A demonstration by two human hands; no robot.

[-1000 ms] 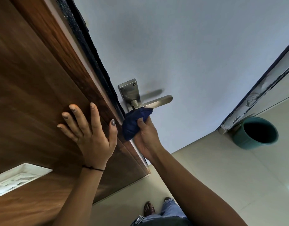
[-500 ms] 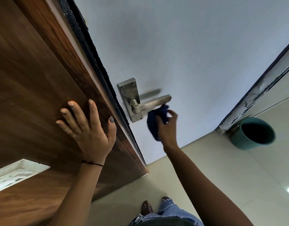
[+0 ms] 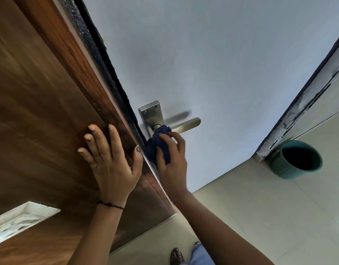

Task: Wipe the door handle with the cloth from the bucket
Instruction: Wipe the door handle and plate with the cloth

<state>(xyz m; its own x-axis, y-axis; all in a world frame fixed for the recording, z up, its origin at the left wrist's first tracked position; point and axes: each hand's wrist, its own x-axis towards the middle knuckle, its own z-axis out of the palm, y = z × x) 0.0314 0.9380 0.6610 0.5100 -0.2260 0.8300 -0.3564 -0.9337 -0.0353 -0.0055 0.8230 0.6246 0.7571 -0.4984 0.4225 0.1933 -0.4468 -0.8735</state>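
Cloth (image 3: 158, 145), dark blue, is bunched in the right hand (image 3: 172, 159), fingers closed on it, pressed at the inner end of the door handle (image 3: 184, 124), near the plate. The left hand (image 3: 109, 159) lies flat, fingers apart, on the brown door (image 3: 40, 111). I think the handle can turn down under the pressure, or the cloth can slip off and miss the free end. The bucket (image 3: 296, 159) stands far right. No writing is readable.

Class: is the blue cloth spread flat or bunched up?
Bunched: the cloth sits crumpled in the right hand against the door handle.
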